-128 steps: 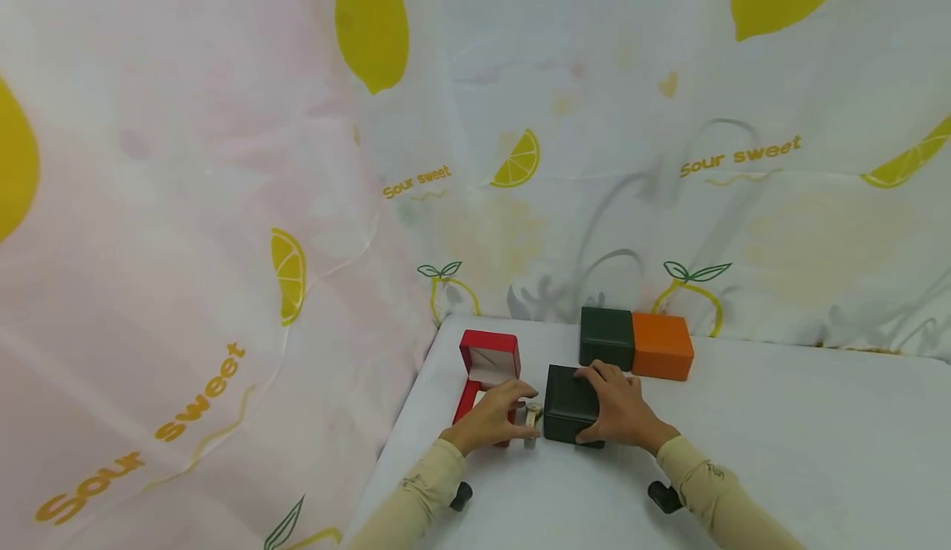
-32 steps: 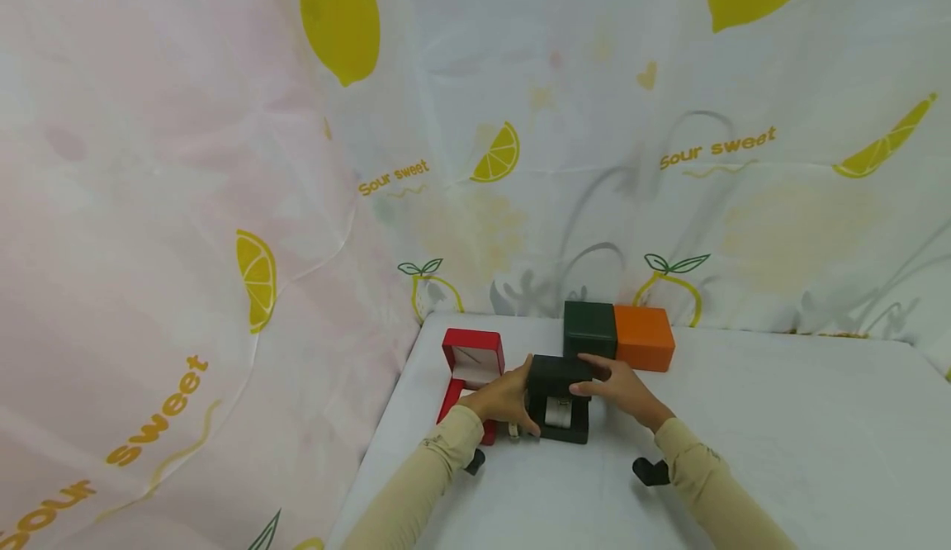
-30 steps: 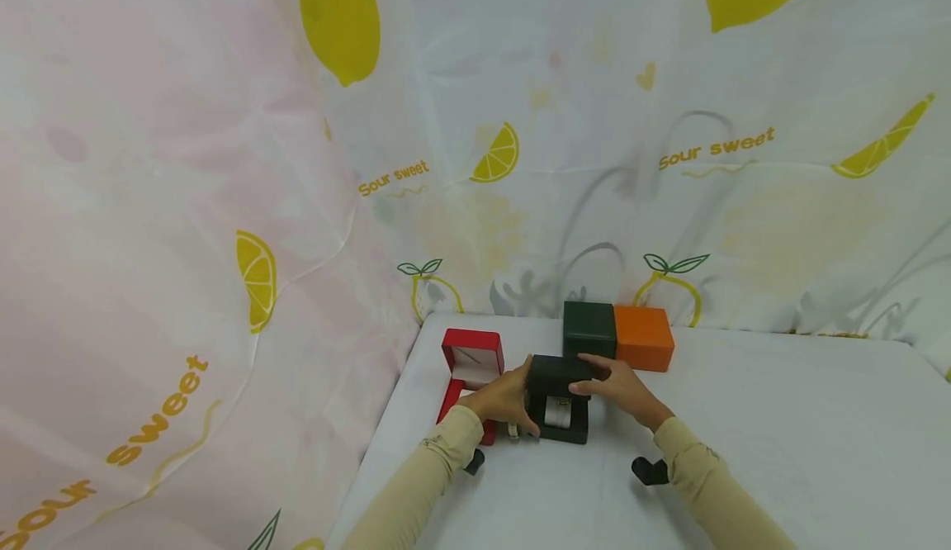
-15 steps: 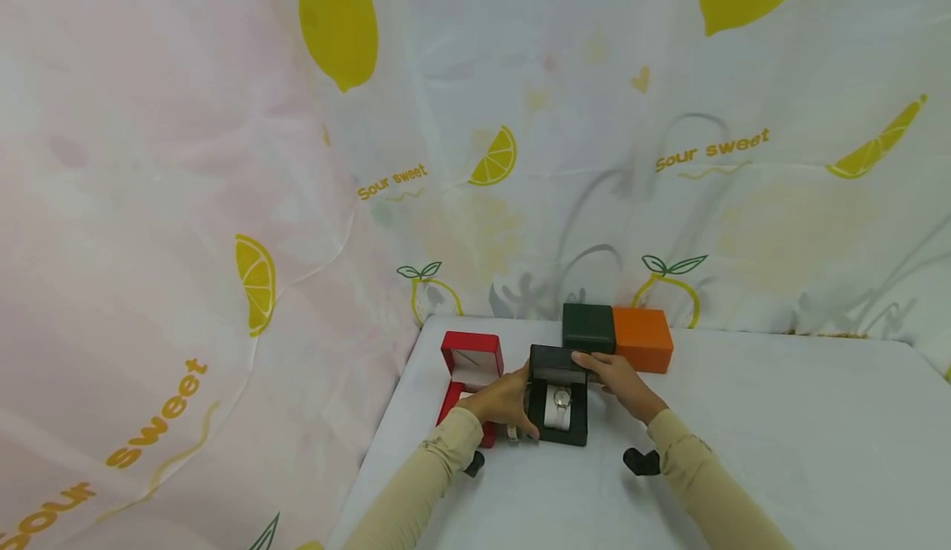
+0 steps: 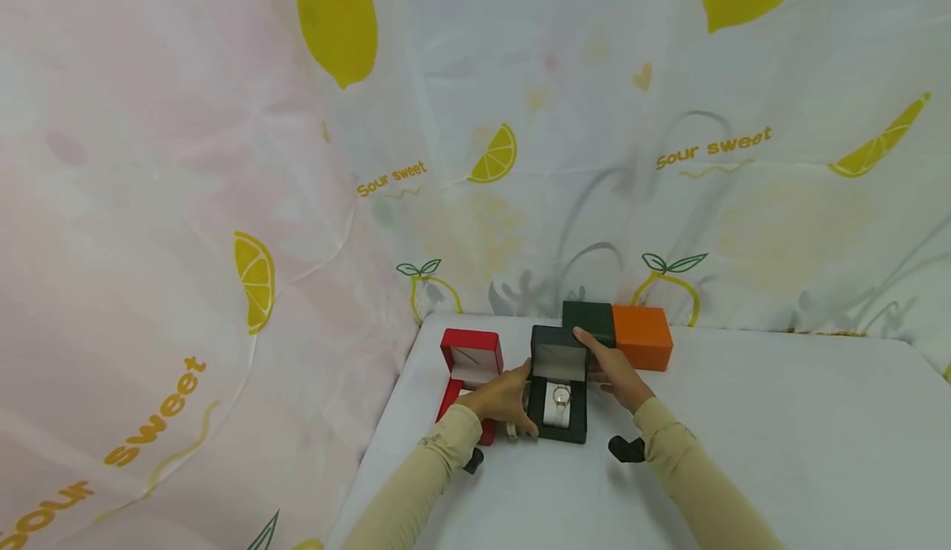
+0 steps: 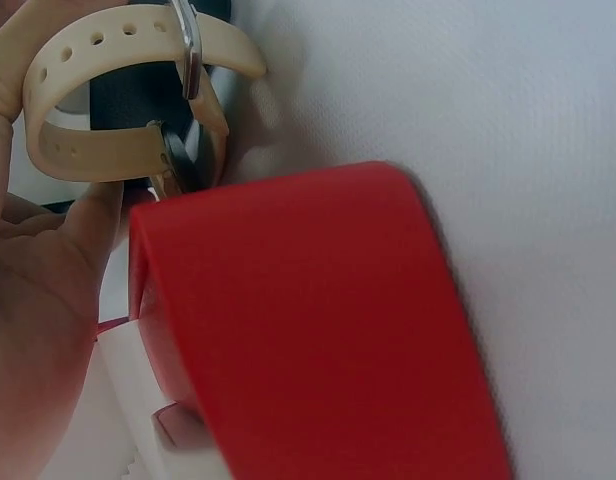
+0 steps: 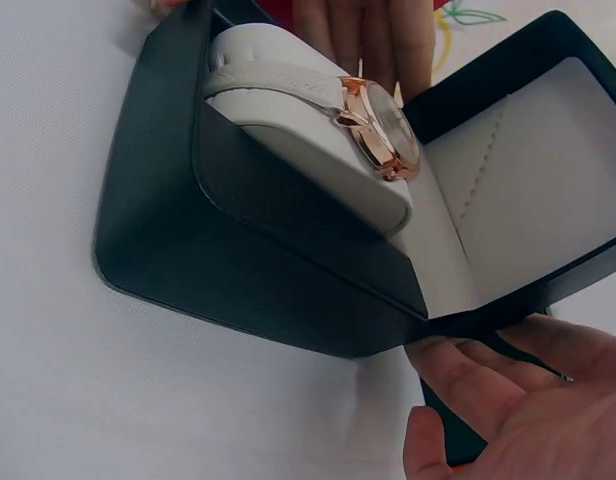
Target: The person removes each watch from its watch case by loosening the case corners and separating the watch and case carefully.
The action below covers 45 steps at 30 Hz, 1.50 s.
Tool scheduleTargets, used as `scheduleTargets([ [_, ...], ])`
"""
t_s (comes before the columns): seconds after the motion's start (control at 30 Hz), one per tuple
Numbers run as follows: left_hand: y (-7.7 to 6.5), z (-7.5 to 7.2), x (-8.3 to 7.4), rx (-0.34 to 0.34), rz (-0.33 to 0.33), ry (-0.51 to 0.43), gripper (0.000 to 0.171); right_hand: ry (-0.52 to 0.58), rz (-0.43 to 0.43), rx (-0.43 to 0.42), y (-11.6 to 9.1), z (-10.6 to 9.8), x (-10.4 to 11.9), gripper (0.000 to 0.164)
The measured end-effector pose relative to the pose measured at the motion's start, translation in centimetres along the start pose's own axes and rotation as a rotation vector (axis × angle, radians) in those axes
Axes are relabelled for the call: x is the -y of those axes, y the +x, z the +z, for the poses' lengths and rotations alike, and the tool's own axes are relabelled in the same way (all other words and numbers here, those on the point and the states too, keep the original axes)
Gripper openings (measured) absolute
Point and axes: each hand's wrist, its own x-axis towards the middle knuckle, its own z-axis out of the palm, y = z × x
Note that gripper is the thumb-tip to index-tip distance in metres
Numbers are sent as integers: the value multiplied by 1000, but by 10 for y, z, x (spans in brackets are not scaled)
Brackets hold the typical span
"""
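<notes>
A dark green-black watch box point(image 5: 565, 436) stands with its lid point(image 5: 553, 337) swung up. Inside, a rose-gold-cased watch point(image 7: 383, 130) with a pale strap is wrapped round a white cushion point(image 7: 318, 165). My left hand point(image 5: 505, 399) holds the box at its left side, thumb near the front corner; its fingers point(image 7: 373, 40) show along the far side in the right wrist view. My right hand point(image 5: 620, 376) holds the lid's right edge, one digit over the rim, others behind near the hinge. A buckled cream-strap watch point(image 6: 103, 40) stands beside my left hand.
Left of my left hand is a red box point(image 5: 471, 340) with its lid raised, partly hidden by the hand. Behind the dark box stand a closed green box point(image 5: 587, 317) and an orange box point(image 5: 642, 337), side by side on the white table point(image 5: 780, 418).
The dark box stood closed, then its lid was lifted and tipped back until upright, baring the watch. My left hand moved right to the box; my right hand rose with the lid.
</notes>
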Motion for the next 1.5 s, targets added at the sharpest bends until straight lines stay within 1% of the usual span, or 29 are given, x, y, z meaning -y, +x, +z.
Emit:
scheduleTargets([
  [0.13, 0, -1, -1, -4, 2, -2, 134, 5, 6, -18, -1, 3, 0, 122],
  [0.27, -1, -2, -2, 3, -3, 5, 135, 24, 18, -17, -1, 4, -2, 123],
  [0.43, -4, -6, -8, 18, -35, 53, 130, 28, 8, -9, -1, 3, -4, 121],
  [0.53, -7, -11, -15, 21, -32, 102, 122, 27, 1, -8, -1, 2, -4, 121],
  [0.57, -9, -14, -17, 15, -22, 130, 117, 24, 1, -8, 0, 2, -5, 121],
  [0.63, -11, -19, -22, -21, 18, 200, 102, 19, 3, -9, 1, 1, -5, 121],
  [0.77, -13, -24, -30, -157, 150, 332, 62, 4, 5, -16, 1, 1, -5, 121],
  [0.83, -11, -22, -33, -209, 228, 360, 48, 3, 7, -20, 1, 1, -6, 120],
  [0.87, -10, -21, -34, -219, 263, 358, 44, 1, 6, -19, 0, 1, -6, 120],
  [0.9, -9, -19, -35, -220, 288, 354, 43, 2, 4, -18, 0, 1, -6, 119],
  [0.97, -5, -14, -35, -192, 331, 343, 44, 7, -2, -16, 1, 1, -7, 117],
  [1.03, -2, -9, -34, -152, 346, 341, 46, 13, -12, -11, 1, 2, -7, 115],
  [1.13, 2, -3, -33, -106, 327, 323, 50, 25, -21, -10, 1, 2, -8, 113],
  [1.4, 10, 5, -31, -64, 248, 297, 63, 46, -29, -10, 3, 2, -9, 112],
  [1.5, 12, 5, -33, -58, 248, 311, 63, 43, -30, -9, 2, 1, -10, 112],
])
